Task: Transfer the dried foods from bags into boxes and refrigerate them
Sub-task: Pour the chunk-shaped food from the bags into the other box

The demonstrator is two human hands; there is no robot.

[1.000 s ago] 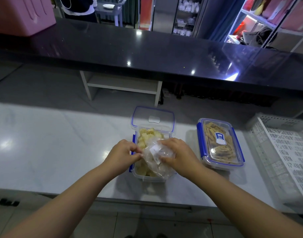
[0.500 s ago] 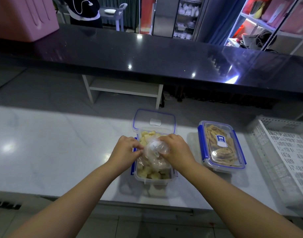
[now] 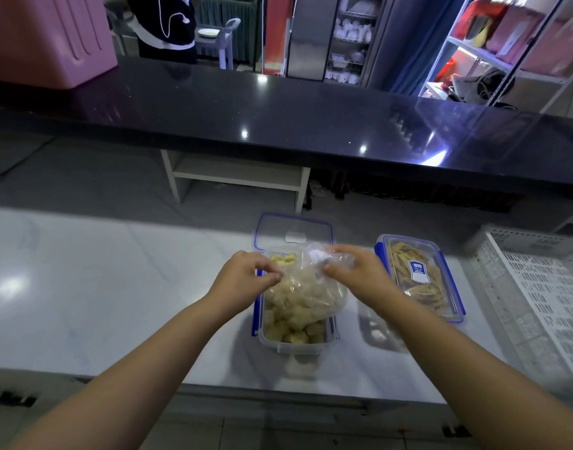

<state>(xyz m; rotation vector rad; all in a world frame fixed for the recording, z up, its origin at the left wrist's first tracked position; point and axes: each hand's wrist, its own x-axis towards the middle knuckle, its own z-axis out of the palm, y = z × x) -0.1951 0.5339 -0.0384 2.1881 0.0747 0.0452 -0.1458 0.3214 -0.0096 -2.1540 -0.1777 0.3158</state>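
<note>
An open clear box with blue clips [image 3: 296, 347] stands on the white counter [image 3: 100, 287], holding pale yellow dried food chunks. A clear plastic bag [image 3: 306, 292] with more chunks hangs over the box. My left hand [image 3: 244, 276] pinches the bag's left edge. My right hand [image 3: 355, 271] grips its upper right corner. The box's lid [image 3: 293, 230] lies flat just behind it. To the right, a closed box [image 3: 420, 277] with a blue-clipped lid holds yellow dried strips.
A white slatted plastic basket [image 3: 535, 293] sits at the counter's right end. A raised black bar top [image 3: 278, 125] runs behind the counter with a pink container [image 3: 48, 37] on its left. A person in dark clothes [image 3: 166, 26] stands beyond it.
Both hands have lifted the bag higher above the box and spread it wider. More of the chunks now lie in the box's near end.
</note>
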